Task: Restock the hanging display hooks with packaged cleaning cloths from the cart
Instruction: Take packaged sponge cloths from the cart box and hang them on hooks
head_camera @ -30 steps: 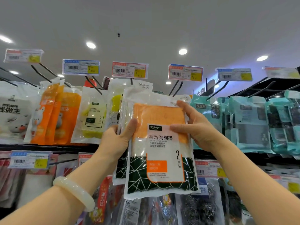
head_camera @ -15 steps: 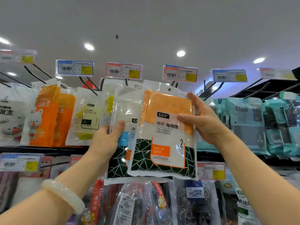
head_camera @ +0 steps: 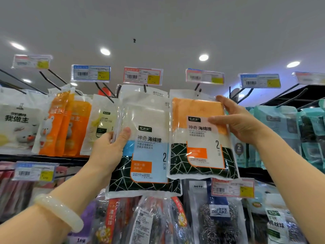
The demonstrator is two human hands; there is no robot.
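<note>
My right hand (head_camera: 235,120) grips the right edge of an orange-topped cloth pack (head_camera: 197,134), held up with its top just under a black hook (head_camera: 197,88) below a price tag. Whether the pack is on the hook I cannot tell. My left hand (head_camera: 110,148) holds the left edge of a white-and-blue cloth pack (head_camera: 146,138), thumb on its front. That pack hangs lower and to the left, its top near the hook (head_camera: 145,88) under the red-framed tag. The cart is out of view.
Orange duck-print packs (head_camera: 61,124) and a yellow-and-white pack (head_camera: 102,124) hang to the left, teal packs (head_camera: 281,131) to the right. Steel-wool packs (head_camera: 218,219) hang on the row below. Price tags (head_camera: 90,73) top each hook along the black rail.
The two packs were stacked together; the orange one has moved up and right with my right hand, uncovering the white-and-blue pack in my left hand.
</note>
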